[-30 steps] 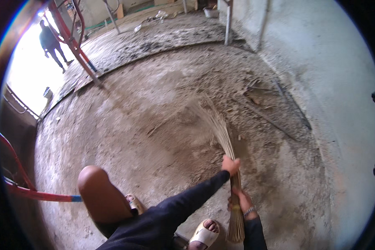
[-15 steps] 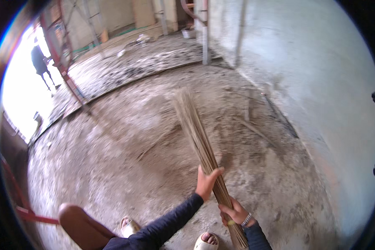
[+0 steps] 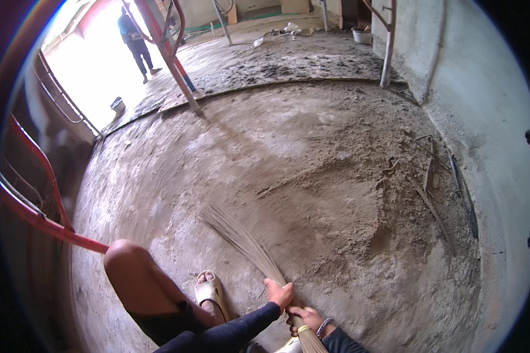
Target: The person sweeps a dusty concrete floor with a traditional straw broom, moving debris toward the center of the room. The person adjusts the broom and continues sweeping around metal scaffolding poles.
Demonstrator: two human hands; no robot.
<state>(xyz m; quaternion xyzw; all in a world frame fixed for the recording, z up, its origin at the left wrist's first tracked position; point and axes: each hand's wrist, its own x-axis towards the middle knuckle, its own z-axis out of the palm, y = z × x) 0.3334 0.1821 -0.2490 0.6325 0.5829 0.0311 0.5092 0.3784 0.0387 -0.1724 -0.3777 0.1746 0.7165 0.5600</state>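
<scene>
A long stick broom (image 3: 245, 242), made of thin tan stalks bound with a yellow tie, slants from the lower edge up to the left. Its spread bristle end is at or just over the dusty floor (image 3: 176, 194). My left hand (image 3: 278, 295) is wrapped round the stalks in the middle of the bundle. Just behind it, beside the tie, my right hand (image 3: 310, 321) also grips the broom, a bracelet on its wrist. Loose brown dirt (image 3: 341, 217) lies to the right of the bristles.
Sticks (image 3: 433, 206) lie along the right wall (image 3: 483, 88). A red metal frame (image 3: 53, 226) stands near my knee, and a red post (image 3: 171, 59) farther off. A white bucket (image 3: 362, 36) and a smaller pail (image 3: 118, 105) stand beyond. Another person (image 3: 136, 44) is in the bright opening.
The broom has swung left and lower, its bristle end now nearer my feet. Both hands keep their hold and sit lower in view. The view has shifted, showing more of the left side.
</scene>
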